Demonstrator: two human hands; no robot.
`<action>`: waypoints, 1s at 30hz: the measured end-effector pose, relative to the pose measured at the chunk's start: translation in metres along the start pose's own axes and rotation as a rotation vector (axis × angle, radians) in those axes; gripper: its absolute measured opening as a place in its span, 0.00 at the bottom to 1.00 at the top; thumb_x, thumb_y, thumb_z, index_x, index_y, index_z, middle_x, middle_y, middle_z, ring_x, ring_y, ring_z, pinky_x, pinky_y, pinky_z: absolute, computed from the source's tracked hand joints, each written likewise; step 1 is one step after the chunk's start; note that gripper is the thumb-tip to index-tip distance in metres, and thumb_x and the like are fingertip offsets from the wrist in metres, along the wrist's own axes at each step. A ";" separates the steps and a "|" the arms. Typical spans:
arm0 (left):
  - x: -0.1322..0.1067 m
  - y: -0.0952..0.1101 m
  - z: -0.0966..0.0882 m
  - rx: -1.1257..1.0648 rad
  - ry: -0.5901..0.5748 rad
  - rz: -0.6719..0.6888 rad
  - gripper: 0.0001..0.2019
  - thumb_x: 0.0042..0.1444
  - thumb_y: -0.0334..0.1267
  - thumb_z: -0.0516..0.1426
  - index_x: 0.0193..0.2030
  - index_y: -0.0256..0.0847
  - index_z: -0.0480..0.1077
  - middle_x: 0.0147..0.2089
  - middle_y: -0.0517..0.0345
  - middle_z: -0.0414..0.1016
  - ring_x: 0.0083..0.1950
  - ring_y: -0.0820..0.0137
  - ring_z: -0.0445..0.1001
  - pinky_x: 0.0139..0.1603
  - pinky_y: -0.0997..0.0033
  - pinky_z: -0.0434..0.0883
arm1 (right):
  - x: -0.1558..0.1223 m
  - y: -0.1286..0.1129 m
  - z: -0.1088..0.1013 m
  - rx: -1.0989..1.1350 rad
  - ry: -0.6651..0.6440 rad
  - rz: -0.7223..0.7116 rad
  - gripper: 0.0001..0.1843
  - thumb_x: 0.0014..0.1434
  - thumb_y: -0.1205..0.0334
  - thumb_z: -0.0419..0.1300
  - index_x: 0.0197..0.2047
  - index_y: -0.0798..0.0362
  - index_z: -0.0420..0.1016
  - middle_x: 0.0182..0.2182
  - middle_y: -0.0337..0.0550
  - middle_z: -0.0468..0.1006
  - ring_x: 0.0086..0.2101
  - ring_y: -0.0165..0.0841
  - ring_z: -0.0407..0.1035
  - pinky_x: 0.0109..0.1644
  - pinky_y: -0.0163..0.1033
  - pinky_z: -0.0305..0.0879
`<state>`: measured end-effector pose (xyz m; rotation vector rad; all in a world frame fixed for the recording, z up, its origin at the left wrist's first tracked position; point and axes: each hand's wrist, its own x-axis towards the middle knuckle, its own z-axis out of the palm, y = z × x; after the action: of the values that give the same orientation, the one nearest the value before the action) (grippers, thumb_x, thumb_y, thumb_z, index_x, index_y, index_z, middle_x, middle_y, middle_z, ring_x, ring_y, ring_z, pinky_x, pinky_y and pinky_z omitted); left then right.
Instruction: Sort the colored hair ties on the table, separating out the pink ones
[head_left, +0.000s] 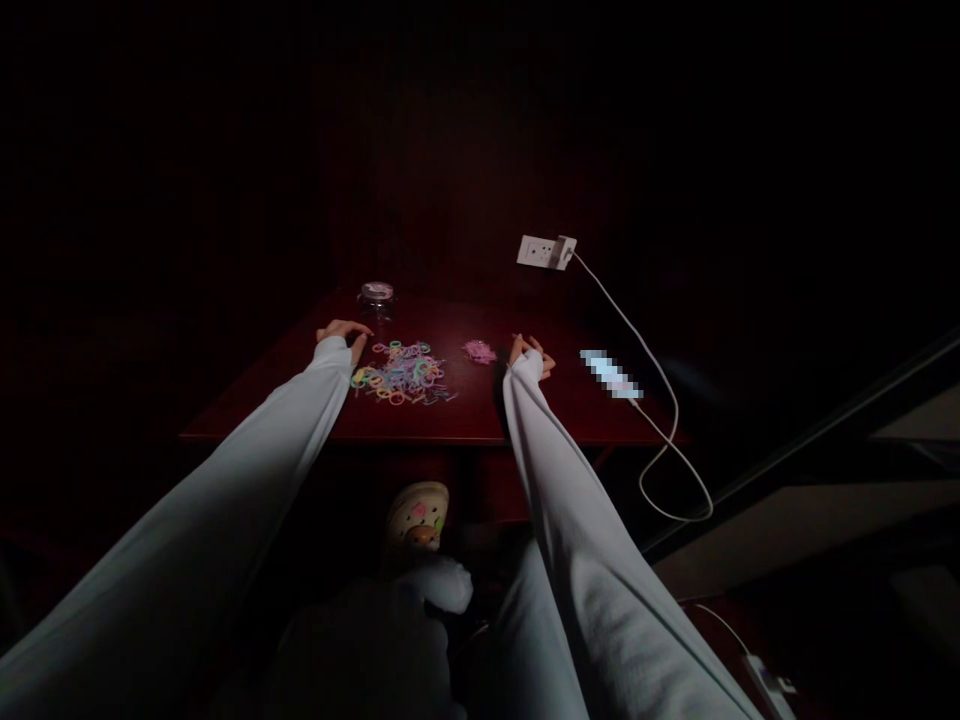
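Observation:
A loose pile of small multi-coloured hair ties (405,374) lies on the dark red table. A smaller heap of pink hair ties (479,351) sits to its right. My left hand (344,334) rests at the left edge of the big pile, thumb and forefinger apart, nothing visible between them. Just right of the pink heap is my right hand (531,354), thumb and forefinger drawn together in a pinch, the other fingers bent outward. Whatever its fingertips may hold is too small to make out. Behind my left hand stands a clear round jar (377,294) with a lid.
A phone (611,374) with a blurred screen lies at the table's right, tied to a white cable (676,405) that loops over the edge. The cable runs from a charger in a wall socket (537,251). Below the front edge shows a light clog (418,515).

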<state>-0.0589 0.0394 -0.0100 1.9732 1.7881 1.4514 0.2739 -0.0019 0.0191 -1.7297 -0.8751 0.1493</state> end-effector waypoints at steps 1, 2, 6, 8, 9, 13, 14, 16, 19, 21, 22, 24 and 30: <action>0.005 -0.003 0.002 0.000 -0.031 0.020 0.09 0.56 0.40 0.59 0.37 0.45 0.81 0.48 0.48 0.85 0.59 0.50 0.78 0.71 0.43 0.69 | 0.001 0.001 0.000 0.017 0.006 0.000 0.21 0.74 0.52 0.54 0.47 0.45 0.90 0.65 0.46 0.78 0.62 0.46 0.58 0.71 0.53 0.53; 0.011 -0.007 0.004 0.003 -0.082 0.029 0.08 0.55 0.41 0.59 0.36 0.46 0.81 0.47 0.49 0.85 0.59 0.50 0.78 0.70 0.43 0.69 | 0.001 0.002 0.000 0.030 0.010 -0.003 0.21 0.74 0.53 0.53 0.47 0.43 0.90 0.64 0.45 0.80 0.62 0.46 0.58 0.70 0.54 0.53; 0.033 -0.013 0.015 0.001 -0.249 -0.003 0.11 0.53 0.46 0.61 0.36 0.46 0.82 0.45 0.49 0.85 0.53 0.53 0.81 0.65 0.52 0.76 | 0.001 0.003 -0.002 0.030 -0.021 -0.040 0.22 0.73 0.53 0.52 0.45 0.41 0.90 0.60 0.44 0.82 0.60 0.47 0.59 0.68 0.54 0.55; 0.037 -0.012 0.021 -0.006 -0.226 0.005 0.12 0.54 0.49 0.60 0.36 0.46 0.82 0.45 0.49 0.85 0.53 0.54 0.81 0.64 0.55 0.76 | 0.001 0.004 -0.002 0.019 -0.037 -0.060 0.23 0.73 0.53 0.51 0.45 0.41 0.90 0.58 0.45 0.82 0.59 0.47 0.60 0.67 0.53 0.57; 0.036 -0.011 0.023 -0.006 -0.209 -0.002 0.13 0.55 0.50 0.61 0.35 0.46 0.82 0.44 0.49 0.85 0.53 0.54 0.82 0.64 0.55 0.77 | 0.001 0.005 -0.001 0.016 -0.041 -0.068 0.24 0.73 0.53 0.50 0.45 0.41 0.90 0.58 0.45 0.82 0.59 0.46 0.61 0.66 0.53 0.57; 0.027 -0.009 0.023 -0.001 -0.188 -0.022 0.13 0.57 0.50 0.61 0.35 0.45 0.84 0.45 0.47 0.86 0.52 0.53 0.83 0.61 0.56 0.78 | 0.002 0.009 0.000 0.027 -0.073 -0.097 0.27 0.74 0.50 0.46 0.46 0.41 0.89 0.57 0.46 0.82 0.58 0.46 0.61 0.65 0.51 0.59; 0.024 -0.009 0.021 -0.002 -0.188 -0.024 0.13 0.57 0.49 0.61 0.36 0.45 0.84 0.46 0.47 0.87 0.52 0.53 0.83 0.61 0.56 0.78 | 0.002 0.009 0.000 0.030 -0.083 -0.096 0.27 0.74 0.50 0.46 0.46 0.41 0.89 0.57 0.46 0.82 0.58 0.46 0.61 0.64 0.51 0.59; 0.021 -0.010 0.016 -0.006 -0.184 -0.031 0.13 0.57 0.48 0.61 0.36 0.46 0.85 0.47 0.48 0.87 0.52 0.53 0.83 0.60 0.56 0.78 | 0.001 0.008 -0.002 0.036 -0.106 -0.086 0.27 0.74 0.50 0.46 0.47 0.41 0.89 0.57 0.45 0.82 0.57 0.46 0.61 0.65 0.51 0.58; 0.018 -0.007 0.011 -0.009 -0.172 -0.040 0.13 0.57 0.49 0.61 0.35 0.46 0.85 0.45 0.50 0.88 0.51 0.54 0.83 0.59 0.58 0.78 | -0.001 0.003 -0.008 0.052 -0.134 -0.068 0.27 0.73 0.51 0.47 0.46 0.43 0.90 0.57 0.45 0.83 0.57 0.45 0.62 0.65 0.50 0.58; 0.017 -0.004 0.010 0.007 -0.179 -0.047 0.13 0.56 0.50 0.61 0.34 0.46 0.85 0.43 0.50 0.87 0.50 0.54 0.83 0.56 0.59 0.79 | -0.004 0.000 -0.012 0.063 -0.157 -0.061 0.27 0.74 0.51 0.47 0.45 0.44 0.90 0.56 0.45 0.84 0.56 0.44 0.63 0.65 0.49 0.58; 0.017 -0.002 0.011 0.020 -0.189 -0.047 0.13 0.55 0.50 0.62 0.33 0.46 0.84 0.43 0.50 0.87 0.49 0.55 0.83 0.55 0.60 0.79 | -0.005 -0.002 -0.014 0.069 -0.165 -0.060 0.27 0.74 0.51 0.47 0.45 0.44 0.90 0.56 0.45 0.84 0.56 0.44 0.63 0.65 0.49 0.58; 0.016 0.002 0.012 0.050 -0.214 -0.033 0.12 0.54 0.49 0.63 0.33 0.45 0.84 0.43 0.50 0.87 0.47 0.55 0.83 0.54 0.60 0.78 | -0.007 -0.005 -0.017 0.078 -0.176 -0.061 0.27 0.74 0.52 0.47 0.45 0.45 0.90 0.56 0.46 0.84 0.55 0.44 0.63 0.64 0.48 0.58; 0.014 0.001 0.016 0.092 -0.232 0.068 0.12 0.53 0.51 0.63 0.34 0.47 0.83 0.43 0.50 0.85 0.46 0.57 0.82 0.57 0.58 0.78 | -0.008 -0.007 -0.018 0.082 -0.180 -0.058 0.26 0.73 0.52 0.48 0.43 0.46 0.89 0.54 0.47 0.84 0.54 0.44 0.63 0.63 0.47 0.59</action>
<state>-0.0496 0.0585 -0.0100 2.1641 1.7318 1.1198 0.2739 -0.0209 0.0293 -1.6304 -1.0353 0.3015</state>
